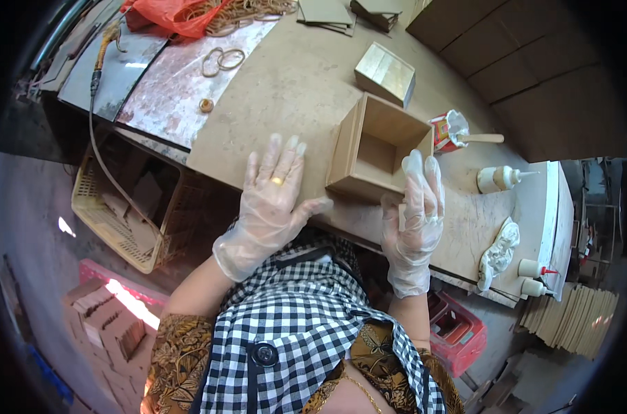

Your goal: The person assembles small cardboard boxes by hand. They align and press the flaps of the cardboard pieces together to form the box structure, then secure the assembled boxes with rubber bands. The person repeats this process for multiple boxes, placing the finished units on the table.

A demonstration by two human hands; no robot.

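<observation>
An open-topped brown board box (389, 141) stands on the work table, its hollow inside facing up toward me. My left hand (275, 183), in a clear plastic glove with a yellow ring showing, lies open at the table's near edge, left of the box and apart from it. Its fingers are spread and hold nothing. My right hand (418, 210), gloved the same way, is at the box's near right corner. Its fingers are stretched out over that corner; whether they press on the wall is hard to see. Behind the box sits a smaller block-like box (386, 72) with a pale top.
Right of the box are a red-and-white tub (451, 131) with a wooden-handled tool, a white glue bottle (498, 179) and a crumpled white cloth (500, 252). Rubber bands (224, 62) and a red bag (172, 17) lie far left. A yellow crate (113, 231) stands below the table.
</observation>
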